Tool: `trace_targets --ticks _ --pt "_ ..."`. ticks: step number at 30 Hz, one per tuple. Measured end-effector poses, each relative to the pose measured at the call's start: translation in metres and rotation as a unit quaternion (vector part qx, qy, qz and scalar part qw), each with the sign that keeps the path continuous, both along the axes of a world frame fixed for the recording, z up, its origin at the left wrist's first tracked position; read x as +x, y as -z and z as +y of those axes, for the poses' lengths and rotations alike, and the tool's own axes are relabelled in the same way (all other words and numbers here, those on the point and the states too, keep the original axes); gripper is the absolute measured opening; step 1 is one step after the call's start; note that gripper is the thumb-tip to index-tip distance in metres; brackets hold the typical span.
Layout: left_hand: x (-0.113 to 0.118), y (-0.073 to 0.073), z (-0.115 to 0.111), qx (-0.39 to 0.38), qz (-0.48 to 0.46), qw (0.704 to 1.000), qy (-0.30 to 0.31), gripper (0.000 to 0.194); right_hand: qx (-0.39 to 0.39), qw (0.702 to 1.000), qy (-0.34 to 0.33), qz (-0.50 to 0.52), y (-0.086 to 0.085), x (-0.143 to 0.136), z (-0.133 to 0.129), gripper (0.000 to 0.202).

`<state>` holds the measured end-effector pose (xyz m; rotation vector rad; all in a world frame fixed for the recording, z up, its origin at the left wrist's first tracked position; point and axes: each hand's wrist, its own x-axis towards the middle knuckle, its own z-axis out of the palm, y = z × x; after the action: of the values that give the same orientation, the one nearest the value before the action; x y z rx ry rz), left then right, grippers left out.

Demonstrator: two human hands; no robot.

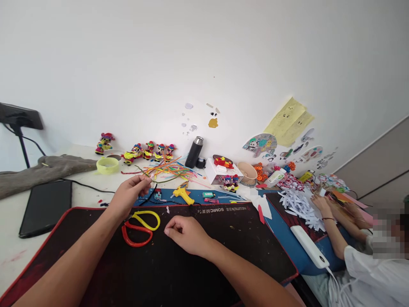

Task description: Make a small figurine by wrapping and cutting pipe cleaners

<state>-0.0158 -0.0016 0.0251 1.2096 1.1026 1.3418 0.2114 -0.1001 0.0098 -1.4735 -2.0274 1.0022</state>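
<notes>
Pinched between the fingertips of my left hand (132, 189) is a thin green pipe cleaner (161, 182), which bends to both sides above the back of the mat. My right hand (188, 234) rests on the black mat (198, 273), its fingers curled in a loose fist with nothing visible in them. Between my hands lie scissors (137, 244) with one red and one yellow handle; my left hand hides their blades. A yellow glue gun (183, 194) is just behind the mat. Many coloured pipe cleaners (169, 169) are piled beyond it.
Several small figures (136, 154) line the wall. A black thermos (194, 152) and a white box (220, 171) stand at the back. Driftwood (54, 168), yellow tape (108, 166) and a black tablet (46, 209) lie left. At right, a co-worker's hands (321, 204) touch white paper strips (300, 209).
</notes>
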Motion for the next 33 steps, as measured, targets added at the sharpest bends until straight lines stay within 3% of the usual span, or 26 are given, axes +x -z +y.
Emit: trace_targets --ticks 8,14,20,26,33 --pt "0.001 0.004 0.001 -0.016 0.025 0.999 0.011 0.046 -0.001 0.999 0.041 -0.014 0.005 0.037 -0.012 0.013" --pt "0.0 0.006 0.001 -0.029 0.022 0.999 0.016 0.045 -0.014 0.994 0.106 0.037 0.008 0.071 -0.012 0.015" --pt "-0.014 0.004 0.008 -0.036 -0.068 0.996 -0.054 0.034 -0.014 0.988 0.139 0.061 0.012 0.084 -0.02 0.018" --pt "-0.025 0.003 0.012 -0.029 -0.103 0.99 -0.093 0.033 -0.003 0.992 0.113 0.048 0.015 0.06 -0.018 0.018" --pt "-0.02 0.006 0.011 -0.025 -0.095 0.992 -0.073 0.031 0.055 0.997 0.023 -0.039 -0.01 -0.01 -0.004 0.015"
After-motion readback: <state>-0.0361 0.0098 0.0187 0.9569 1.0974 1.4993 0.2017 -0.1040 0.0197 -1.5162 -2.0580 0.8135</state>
